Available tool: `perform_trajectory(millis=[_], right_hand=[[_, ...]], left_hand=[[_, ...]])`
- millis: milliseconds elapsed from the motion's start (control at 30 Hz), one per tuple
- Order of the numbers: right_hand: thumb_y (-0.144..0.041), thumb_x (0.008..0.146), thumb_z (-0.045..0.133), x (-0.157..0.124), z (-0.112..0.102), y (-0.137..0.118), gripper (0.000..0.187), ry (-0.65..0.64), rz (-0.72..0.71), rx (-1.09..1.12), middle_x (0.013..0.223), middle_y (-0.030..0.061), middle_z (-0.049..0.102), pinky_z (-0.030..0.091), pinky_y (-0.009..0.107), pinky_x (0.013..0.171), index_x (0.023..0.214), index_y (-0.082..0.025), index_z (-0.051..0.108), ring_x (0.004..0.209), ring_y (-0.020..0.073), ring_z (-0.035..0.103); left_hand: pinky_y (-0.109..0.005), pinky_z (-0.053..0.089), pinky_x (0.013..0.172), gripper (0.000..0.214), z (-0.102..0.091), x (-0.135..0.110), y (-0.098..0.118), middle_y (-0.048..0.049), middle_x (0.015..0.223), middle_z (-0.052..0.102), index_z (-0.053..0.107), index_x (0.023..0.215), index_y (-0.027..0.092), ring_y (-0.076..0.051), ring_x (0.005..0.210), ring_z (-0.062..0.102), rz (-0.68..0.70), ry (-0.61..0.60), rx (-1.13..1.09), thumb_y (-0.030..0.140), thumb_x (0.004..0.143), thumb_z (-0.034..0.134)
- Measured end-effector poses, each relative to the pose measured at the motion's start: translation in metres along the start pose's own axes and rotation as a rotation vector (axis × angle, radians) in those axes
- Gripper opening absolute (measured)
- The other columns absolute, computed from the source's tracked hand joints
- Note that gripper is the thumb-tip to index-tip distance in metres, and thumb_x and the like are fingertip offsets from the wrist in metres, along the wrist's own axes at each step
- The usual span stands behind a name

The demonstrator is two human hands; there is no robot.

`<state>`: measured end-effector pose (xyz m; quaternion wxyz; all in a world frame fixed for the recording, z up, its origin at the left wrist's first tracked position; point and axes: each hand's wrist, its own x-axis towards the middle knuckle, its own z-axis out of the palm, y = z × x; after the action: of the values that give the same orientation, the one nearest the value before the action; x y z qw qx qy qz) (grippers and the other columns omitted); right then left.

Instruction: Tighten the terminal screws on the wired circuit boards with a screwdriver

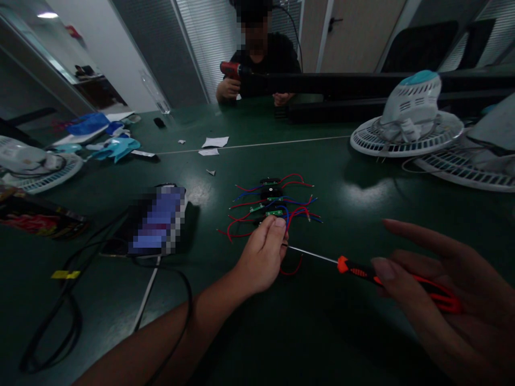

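Observation:
My left hand [263, 252] is closed in a pinch around a small wired part, mostly hidden by the fingers; a red wire [295, 269] curls out below. The screwdriver [358, 269], with an orange-and-black handle and thin metal shaft, has its tip at my left fingertips. My right hand [438, 295] grips its handle between thumb and fingers, with the index finger stretched out. Just beyond my left hand lie several small green circuit boards [276, 213] and black pieces [271, 192] with red and blue wires in a row.
A phone [156, 220] stands left with a cable [189, 300] crossing my left forearm. White fan parts [406, 134] lie at the right, another fan part [44, 166] and a can [40, 214] at the left. Across the table [322, 166], a person holds a red drill [230, 69].

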<state>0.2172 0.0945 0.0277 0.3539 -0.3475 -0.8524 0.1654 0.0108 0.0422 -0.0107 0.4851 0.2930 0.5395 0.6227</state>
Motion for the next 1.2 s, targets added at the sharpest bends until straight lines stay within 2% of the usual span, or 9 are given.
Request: perform_trajectory(millis=[300,433,600,733,867,967,1133,1200], right_hand=[[-0.035,0.086,0.061,-0.0028,0.0010,0.0031,0.048,0.035,0.007,0.010,0.072,-0.0008,0.073,0.056,0.029,0.041,0.132,-0.033,0.050,0.057,0.0227,0.073],[-0.039,0.082,0.065,-0.0049,0.0023,0.0040,0.056,0.052,0.053,0.038,0.075,0.0000,0.071,0.058,0.031,0.044,0.135,-0.033,0.048,0.061,0.0241,0.073],[-0.035,0.085,0.061,-0.0032,0.0010,0.0024,0.052,0.020,0.006,0.020,0.074,-0.0013,0.072,0.056,0.028,0.043,0.135,-0.033,0.047,0.056,0.0218,0.072],[-0.039,0.090,0.054,-0.0015,-0.0014,0.0014,0.046,-0.042,0.007,0.013,0.074,-0.0023,0.075,0.054,0.025,0.040,0.135,-0.035,0.047,0.054,0.0202,0.073],[-0.037,0.096,0.044,-0.0014,-0.0047,0.0020,0.038,-0.074,0.026,-0.024,0.060,-0.0070,0.071,0.045,0.019,0.028,0.133,-0.039,0.049,0.035,0.0146,0.064],[-0.033,0.097,0.044,-0.0005,-0.0050,0.0016,0.034,-0.080,0.047,-0.026,0.048,-0.0103,0.066,0.042,0.015,0.026,0.128,-0.039,0.053,0.029,0.0113,0.059],[-0.030,0.090,0.055,0.0007,-0.0010,0.0013,0.039,-0.043,-0.019,0.033,0.055,-0.0059,0.067,0.044,0.020,0.028,0.130,-0.032,0.051,0.044,0.0181,0.070],[-0.030,0.087,0.059,-0.0001,0.0006,0.0016,0.044,-0.020,0.006,0.044,0.057,-0.0044,0.068,0.045,0.023,0.029,0.131,-0.032,0.052,0.050,0.0212,0.072]], left_hand=[[-0.016,0.033,0.046,0.040,-0.0008,0.0000,0.0000,0.0055,0.064,0.044,0.049,0.073,0.018,-0.006,0.052,0.039,0.019,-0.008,0.001,0.057,0.083,0.056],[-0.016,0.034,0.047,0.040,-0.0004,-0.0004,0.0002,0.0053,0.065,0.044,0.049,0.073,0.018,-0.006,0.053,0.040,0.011,-0.004,-0.004,0.057,0.082,0.057],[-0.016,0.034,0.046,0.041,0.0006,-0.0007,0.0017,0.0053,0.065,0.045,0.050,0.073,0.018,-0.006,0.052,0.040,0.003,0.009,-0.013,0.058,0.080,0.059],[-0.017,0.036,0.048,0.041,0.0006,-0.0007,0.0019,0.0047,0.066,0.046,0.051,0.073,0.018,-0.006,0.054,0.042,-0.006,0.050,-0.041,0.057,0.078,0.062],[-0.016,0.034,0.047,0.040,-0.0005,0.0000,0.0016,0.0048,0.065,0.045,0.052,0.073,0.018,-0.006,0.053,0.041,0.005,0.043,-0.008,0.056,0.081,0.059],[-0.016,0.034,0.047,0.040,-0.0003,-0.0002,0.0024,0.0048,0.065,0.045,0.052,0.073,0.018,-0.006,0.053,0.041,0.001,0.039,0.002,0.056,0.081,0.058],[-0.017,0.034,0.046,0.042,0.0011,-0.0014,0.0039,0.0051,0.064,0.045,0.051,0.072,0.018,-0.006,0.052,0.040,-0.014,0.042,-0.007,0.059,0.078,0.060],[-0.017,0.034,0.046,0.042,0.0012,-0.0015,0.0037,0.0051,0.064,0.045,0.051,0.072,0.018,-0.006,0.052,0.040,-0.017,0.037,-0.002,0.059,0.078,0.060]])
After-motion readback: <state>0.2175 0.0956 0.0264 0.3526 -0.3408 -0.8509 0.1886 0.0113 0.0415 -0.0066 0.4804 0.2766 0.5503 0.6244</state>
